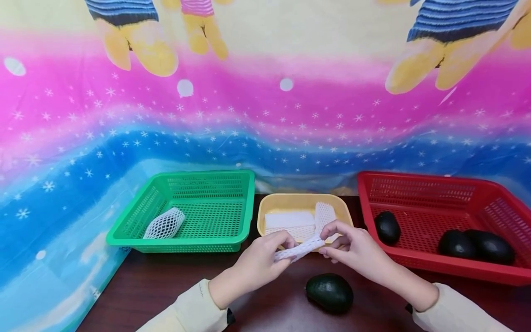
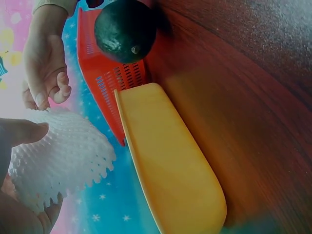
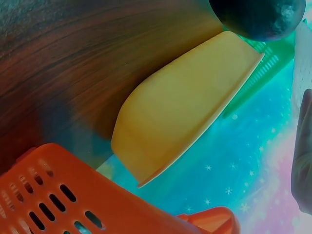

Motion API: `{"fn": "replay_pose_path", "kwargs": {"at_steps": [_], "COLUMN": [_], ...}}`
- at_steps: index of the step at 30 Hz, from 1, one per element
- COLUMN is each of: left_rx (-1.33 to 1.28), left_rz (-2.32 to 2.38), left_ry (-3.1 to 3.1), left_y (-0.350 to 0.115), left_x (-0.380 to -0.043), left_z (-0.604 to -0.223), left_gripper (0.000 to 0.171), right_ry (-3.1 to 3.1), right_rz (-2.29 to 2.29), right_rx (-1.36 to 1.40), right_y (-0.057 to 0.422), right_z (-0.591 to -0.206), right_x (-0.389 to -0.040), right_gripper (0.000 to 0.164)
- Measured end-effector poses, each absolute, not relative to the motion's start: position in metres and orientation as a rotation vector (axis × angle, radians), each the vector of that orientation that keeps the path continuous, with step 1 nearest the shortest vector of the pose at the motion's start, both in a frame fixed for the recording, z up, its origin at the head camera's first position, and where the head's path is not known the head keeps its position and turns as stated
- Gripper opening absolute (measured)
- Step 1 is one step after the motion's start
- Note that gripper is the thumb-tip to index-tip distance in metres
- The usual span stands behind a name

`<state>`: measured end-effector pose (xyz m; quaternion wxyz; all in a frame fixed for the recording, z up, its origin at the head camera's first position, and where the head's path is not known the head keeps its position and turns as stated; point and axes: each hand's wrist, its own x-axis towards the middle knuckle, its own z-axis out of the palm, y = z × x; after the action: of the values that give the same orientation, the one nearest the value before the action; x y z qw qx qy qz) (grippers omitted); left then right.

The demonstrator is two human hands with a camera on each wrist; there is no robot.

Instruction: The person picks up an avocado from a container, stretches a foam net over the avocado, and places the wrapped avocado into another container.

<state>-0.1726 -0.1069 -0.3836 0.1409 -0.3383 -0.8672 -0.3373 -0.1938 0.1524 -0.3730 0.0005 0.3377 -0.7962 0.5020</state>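
Observation:
A white foam net sleeve [image 1: 304, 249] stretches between my two hands above the table. My left hand [image 1: 259, 258] grips its left end, and the fingers of my right hand [image 1: 360, 252] pinch the right end. In the left wrist view the sleeve [image 2: 63, 151] fans out with a toothed edge, with the left thumb lying over it. Below the hands a dark green avocado [image 1: 329, 293] lies on the table. Just behind them stands a yellow tray [image 1: 269, 200] holding more white foam nets [image 1: 325, 213], partly hidden by the hands.
To the left is a green basket [image 1: 245, 207] with one net-wrapped item [image 1: 165, 223] in it. A red basket [image 1: 415, 258] on the right holds several dark avocados [image 1: 387, 228]. Behind everything hangs a printed cloth [image 1: 265, 124] over the edge of the dark wooden table [image 1: 166, 281].

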Motion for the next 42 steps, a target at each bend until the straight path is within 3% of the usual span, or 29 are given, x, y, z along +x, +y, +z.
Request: {"fn": "replay_pose_path", "kwargs": {"at_steps": [9, 16, 21, 33, 42], "left_rx": [-1.032, -0.905, -0.876, -0.738, -0.718], "left_rz": [-1.230, -1.695, -1.675, -1.552, -1.524], "left_ry": [-2.520, -2.593, -2.633, -2.527, -2.488], "left_y": [-0.104, -0.109, -0.111, -0.114, -0.118], "left_x": [-0.174, -0.180, -0.182, -0.178, -0.179], "left_z": [-0.383, -0.385, -0.389, -0.389, -0.385], "left_gripper": [0.031, 0.032, 0.035, 0.021, 0.019], "right_ry": [-2.465, -2.340, -2.232, -2.200, -2.140], "right_rz": [1.415, 1.229, 1.230, 1.103, 1.057], "right_rx": [1.204, 1.272, 1.400, 1.397, 1.363], "right_y": [0.145, 0.146, 0.147, 0.151, 0.157], "right_z": [-0.375, -0.379, -0.381, -0.383, -0.384], "right_x": [-0.192, -0.190, -0.188, -0.185, -0.186], "right_gripper": [0.016, 0.024, 0.027, 0.006, 0.017]}}
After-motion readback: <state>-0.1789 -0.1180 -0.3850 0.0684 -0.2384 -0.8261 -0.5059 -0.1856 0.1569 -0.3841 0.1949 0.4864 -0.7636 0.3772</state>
